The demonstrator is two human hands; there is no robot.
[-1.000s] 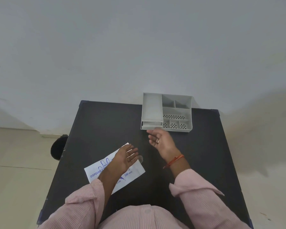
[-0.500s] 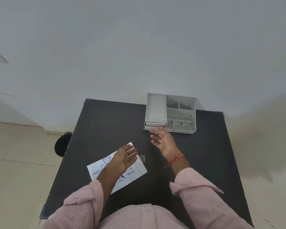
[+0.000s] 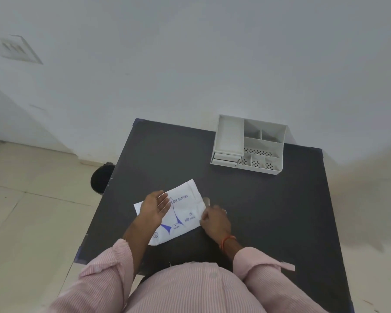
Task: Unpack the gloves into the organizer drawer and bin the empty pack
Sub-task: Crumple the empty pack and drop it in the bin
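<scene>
Under my two hands, the glove pack [image 3: 181, 213] lies flat on the desk [image 3: 269, 199], long side slanting. My right hand [image 3: 215, 220] pinches its right edge (the nearer one); my left hand [image 3: 155, 207] hovers with fingers spread, holding nothing.

Matt black table [image 3: 269, 211], plastic organizer [image 3: 278, 152]

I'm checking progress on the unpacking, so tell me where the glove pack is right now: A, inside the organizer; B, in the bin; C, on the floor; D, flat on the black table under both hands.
D: the white glove pack lies on the black table, with the left hand over it and the right hand at its right edge, well short of the grey organizer.
</scene>
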